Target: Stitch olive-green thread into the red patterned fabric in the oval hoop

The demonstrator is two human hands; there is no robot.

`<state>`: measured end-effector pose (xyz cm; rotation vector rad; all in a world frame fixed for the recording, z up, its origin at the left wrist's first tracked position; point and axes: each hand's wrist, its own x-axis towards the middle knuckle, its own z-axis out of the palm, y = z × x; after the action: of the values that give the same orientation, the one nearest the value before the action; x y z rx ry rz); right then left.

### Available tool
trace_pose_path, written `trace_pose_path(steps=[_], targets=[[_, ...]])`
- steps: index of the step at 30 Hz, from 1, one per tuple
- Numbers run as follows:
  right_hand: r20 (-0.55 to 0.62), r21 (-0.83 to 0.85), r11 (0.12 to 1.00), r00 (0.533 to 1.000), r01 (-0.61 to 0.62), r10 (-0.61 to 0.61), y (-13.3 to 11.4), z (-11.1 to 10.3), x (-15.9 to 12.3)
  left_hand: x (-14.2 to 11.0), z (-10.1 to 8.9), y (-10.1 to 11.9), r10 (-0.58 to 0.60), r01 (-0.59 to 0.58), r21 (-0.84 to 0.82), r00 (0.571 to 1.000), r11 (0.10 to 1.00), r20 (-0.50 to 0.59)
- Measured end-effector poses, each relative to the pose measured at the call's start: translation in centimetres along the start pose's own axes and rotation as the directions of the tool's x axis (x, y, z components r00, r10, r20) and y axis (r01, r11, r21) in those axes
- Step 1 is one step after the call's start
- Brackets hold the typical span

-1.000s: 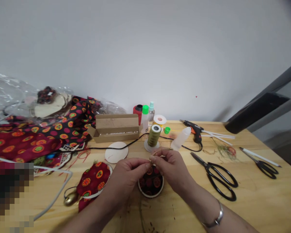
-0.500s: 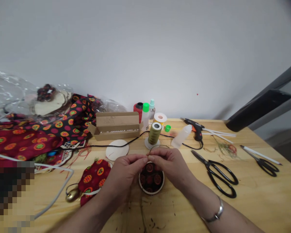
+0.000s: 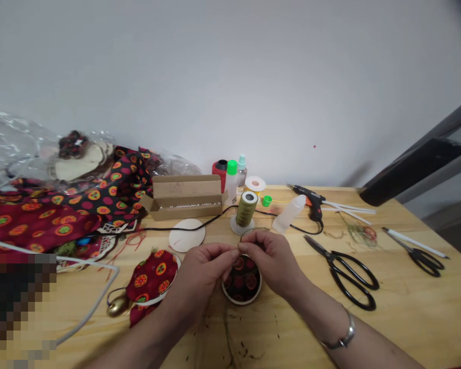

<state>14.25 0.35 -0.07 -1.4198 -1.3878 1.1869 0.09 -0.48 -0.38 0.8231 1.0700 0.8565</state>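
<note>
Both hands meet in the centre, fingertips pinched together over a round, dark flower-patterned fabric piece [image 3: 243, 285] with a pale rim. My left hand [image 3: 205, 266] is closed at thumb and forefinger on a thin thread, mostly hidden by the fingers. My right hand [image 3: 272, 259] pinches the same thread, and a dark strand arcs beside its knuckles. Just beyond the fingers stands an olive thread spool [image 3: 247, 211] on a white base. Left of my left wrist lies a red flower-patterned fabric piece [image 3: 153, 277] with a brass bell [image 3: 117, 305].
Large black scissors [image 3: 341, 269] lie to the right, smaller scissors [image 3: 420, 259] farther out. A glue gun [image 3: 309, 197], a translucent bottle [image 3: 290, 214] and an open cardboard box [image 3: 186, 197] stand behind. Patterned cloth [image 3: 42, 220] is heaped at left. A black cable [image 3: 211, 220] crosses the table.
The view has shifted slightly. My hands keep their pinch over the round piece, with the fingertips only a little moved.
</note>
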Motion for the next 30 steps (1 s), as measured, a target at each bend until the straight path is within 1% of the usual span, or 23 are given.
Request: trace_pose_path(steps=[3,8,12,15,17,19,22,25,27,30], targets=[[-0.033,-0.057,0.997,0.998,0.046,-0.048,-0.1,-0.2,0.1,0.0,-0.1,0.2,0.034,-0.034,0.046,0.999,0.998,-0.006],[-0.040,-0.090,0.991,0.994,0.100,-0.104,-0.2,-0.4,0.4,-0.1,0.0,0.7,0.019,-0.015,0.078,0.999,0.997,-0.046],[-0.060,-0.116,0.988,0.992,0.100,-0.108,-0.1,-0.5,0.5,0.0,-0.1,0.5,0.003,-0.003,0.000,1.000,1.000,-0.015],[-0.047,-0.107,0.991,0.995,0.078,-0.083,-0.3,-0.5,0.4,0.1,-0.3,0.2,-0.004,0.004,-0.009,1.000,1.000,-0.005],[-0.049,-0.097,0.993,0.996,0.064,-0.069,-0.5,-0.5,0.3,0.1,-0.3,0.1,-0.006,0.007,-0.012,0.999,1.000,0.038],[-0.062,-0.092,0.994,0.996,0.065,-0.071,-0.5,-0.4,0.3,0.0,-0.3,0.2,0.006,-0.008,0.020,0.996,1.000,0.085],[-0.058,-0.065,0.996,0.997,0.054,-0.057,-0.5,-0.4,0.3,-0.2,-0.1,0.3,0.067,-0.084,0.170,0.992,0.982,0.103],[-0.037,0.009,1.000,0.999,-0.012,0.012,-0.4,-0.4,0.3,-0.3,0.0,0.2,0.181,-0.202,0.367,0.979,0.908,0.091],[-0.021,0.077,0.995,0.998,-0.057,0.059,-0.4,-0.4,0.3,-0.3,0.0,0.0,0.273,-0.289,0.458,0.956,0.840,0.104],[0.015,0.189,0.976,0.994,-0.108,0.107,-0.5,-0.3,0.3,-0.3,0.0,-0.4,0.384,-0.397,0.550,0.912,0.735,0.146]])
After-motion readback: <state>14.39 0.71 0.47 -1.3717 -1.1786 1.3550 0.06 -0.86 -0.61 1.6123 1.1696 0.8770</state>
